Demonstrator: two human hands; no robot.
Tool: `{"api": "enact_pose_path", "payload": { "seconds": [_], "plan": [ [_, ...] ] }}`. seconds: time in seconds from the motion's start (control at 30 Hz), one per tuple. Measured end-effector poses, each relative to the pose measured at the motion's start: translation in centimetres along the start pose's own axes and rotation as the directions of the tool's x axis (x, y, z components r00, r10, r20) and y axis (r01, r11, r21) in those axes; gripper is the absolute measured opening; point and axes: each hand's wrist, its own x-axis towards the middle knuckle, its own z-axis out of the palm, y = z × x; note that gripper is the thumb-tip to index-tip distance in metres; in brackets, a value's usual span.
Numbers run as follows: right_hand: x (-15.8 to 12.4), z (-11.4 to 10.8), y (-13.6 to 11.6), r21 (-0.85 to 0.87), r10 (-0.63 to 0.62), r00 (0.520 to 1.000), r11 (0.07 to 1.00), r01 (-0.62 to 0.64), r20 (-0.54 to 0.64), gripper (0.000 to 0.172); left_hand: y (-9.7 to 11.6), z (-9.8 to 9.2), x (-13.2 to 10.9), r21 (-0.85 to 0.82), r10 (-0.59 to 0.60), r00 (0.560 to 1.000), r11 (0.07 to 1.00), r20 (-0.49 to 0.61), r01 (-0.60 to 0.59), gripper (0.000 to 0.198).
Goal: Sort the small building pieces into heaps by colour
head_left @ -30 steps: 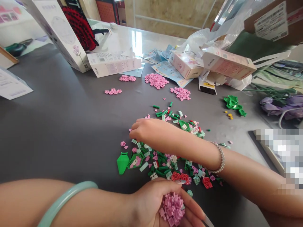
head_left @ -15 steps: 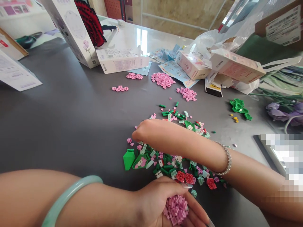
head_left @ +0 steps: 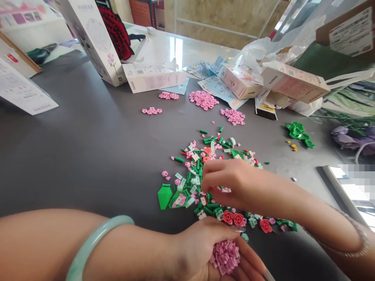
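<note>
A dark grey tabletop [head_left: 88, 148] carries a mixed pile [head_left: 191, 183] of green, pink and red bricks. The right hand [head_left: 231, 183] rests on the pile with its fingers curled down, but whether they grip a piece cannot be told. Just nearer than the pile, the left hand [head_left: 202, 249] cups pink pieces [head_left: 225, 255]. Beyond the pile lie small pink heaps [head_left: 204, 99], opened boxes [head_left: 154, 80] and a tan wall [head_left: 222, 15].

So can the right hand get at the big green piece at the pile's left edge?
Probably yes: the green piece lies uncovered, and the right hand is over the pile close by, with nothing between.
</note>
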Motion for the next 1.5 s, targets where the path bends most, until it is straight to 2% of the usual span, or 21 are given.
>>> {"api": "enact_pose_path", "payload": {
  "seconds": [0.2,0.4,0.57,0.73,0.87,0.97,1.1,1.37,1.5],
  "plan": [
    [-1.3,2.3,-1.1,-0.195,0.158,0.972,0.973,-0.124,0.174,0.018,-0.8,-1.2,0.6,-0.019,0.062,0.991,0.998,0.122,-0.060,0.063],
    [-0.7,2.3,-2.2,-0.237,0.241,0.963,0.949,-0.208,0.117,0.024,-0.5,-0.7,0.5,0.007,0.039,0.997,0.999,0.070,-0.040,0.061],
    [-0.2,2.3,-2.6,-0.256,0.321,0.932,0.927,-0.273,0.170,0.031,-0.3,-0.5,0.5,0.012,0.027,0.997,1.000,0.068,-0.028,0.061],
    [-0.7,2.4,-1.9,-0.257,0.257,0.963,0.939,-0.229,0.082,0.036,-0.5,-0.8,0.3,0.002,0.046,0.995,0.999,0.092,-0.046,0.064],
    [-0.8,2.7,-1.2,-0.295,0.140,0.989,0.948,-0.118,0.055,0.020,-0.5,-0.9,0.5,-0.012,0.050,0.995,0.999,0.083,-0.050,0.065],
    [-0.7,3.0,-1.1,-0.319,0.097,0.994,0.944,-0.079,0.041,0.018,-0.4,-0.7,0.5,-0.023,0.047,0.997,0.999,0.069,-0.046,0.066],
    [-0.7,3.1,-1.3,-0.333,0.101,0.995,0.938,-0.091,0.012,0.020,-0.4,-0.6,0.3,-0.005,0.029,0.999,1.000,0.021,-0.029,0.069],
    [0.1,2.9,-2.1,-0.401,0.231,0.969,0.899,-0.178,0.086,0.017,-0.9,-1.1,0.4,-0.027,0.073,0.994,0.997,0.087,-0.070,0.058],
    [-0.4,3.0,-1.9,-0.406,0.224,0.972,0.896,-0.178,0.069,0.018,-0.7,-0.9,0.2,-0.015,0.046,0.998,0.999,0.031,-0.045,0.061]
  ]
}}
